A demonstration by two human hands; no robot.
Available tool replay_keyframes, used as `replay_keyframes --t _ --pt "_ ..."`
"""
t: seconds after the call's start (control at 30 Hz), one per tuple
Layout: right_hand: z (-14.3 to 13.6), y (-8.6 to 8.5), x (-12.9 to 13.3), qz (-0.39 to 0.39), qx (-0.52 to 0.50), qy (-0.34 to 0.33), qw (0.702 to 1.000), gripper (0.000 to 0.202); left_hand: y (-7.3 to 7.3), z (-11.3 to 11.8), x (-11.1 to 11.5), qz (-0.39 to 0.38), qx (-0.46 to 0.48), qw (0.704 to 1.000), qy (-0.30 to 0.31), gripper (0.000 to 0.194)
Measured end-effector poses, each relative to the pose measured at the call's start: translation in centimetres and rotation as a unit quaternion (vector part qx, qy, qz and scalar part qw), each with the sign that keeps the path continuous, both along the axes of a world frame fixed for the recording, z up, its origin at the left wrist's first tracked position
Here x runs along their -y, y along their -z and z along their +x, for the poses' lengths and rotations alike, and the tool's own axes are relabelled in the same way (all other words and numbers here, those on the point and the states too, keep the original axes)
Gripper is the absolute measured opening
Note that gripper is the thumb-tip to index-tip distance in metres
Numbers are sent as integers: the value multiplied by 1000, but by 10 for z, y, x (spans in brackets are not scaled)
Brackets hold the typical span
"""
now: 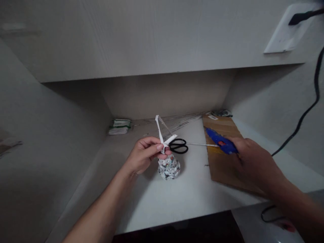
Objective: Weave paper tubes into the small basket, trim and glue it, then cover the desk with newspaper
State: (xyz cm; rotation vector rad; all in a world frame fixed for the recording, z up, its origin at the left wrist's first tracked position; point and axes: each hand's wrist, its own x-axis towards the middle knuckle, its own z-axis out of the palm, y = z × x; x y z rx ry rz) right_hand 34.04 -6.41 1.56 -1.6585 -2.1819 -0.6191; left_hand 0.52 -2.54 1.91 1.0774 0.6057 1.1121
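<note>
The person's left hand (143,156) pinches a white strip (159,130) by the top of the woven piece (169,170) on the desk (189,194). The right hand (255,165) grips a glue gun (225,143) above the cardboard (219,170).

Glue gun (222,140) over cardboard (220,168), packet (120,127) far left

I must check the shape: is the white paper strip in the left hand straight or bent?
Bent: above the left hand, the white paper strip rises, turns sharply at its top, then slants down.
</note>
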Motion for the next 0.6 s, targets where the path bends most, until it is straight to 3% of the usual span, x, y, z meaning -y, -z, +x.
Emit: replay_keyframes --t 0.13,0.27,0.4,0.6 --pt "49 23 -34 -67 88 124 986 37 -3 0 2 -2 -15 1000 -10 17" --pt "79 46 -50 -95 98 207 969 49 -3 -1 2 5 -29 999 -21 18" --pt "90 56 -60 -114 77 220 966 54 -3 -1 1 5 -50 999 -17 20" --pt "94 47 -80 -122 55 221 966 52 -5 1 2 2 -65 998 -20 19"
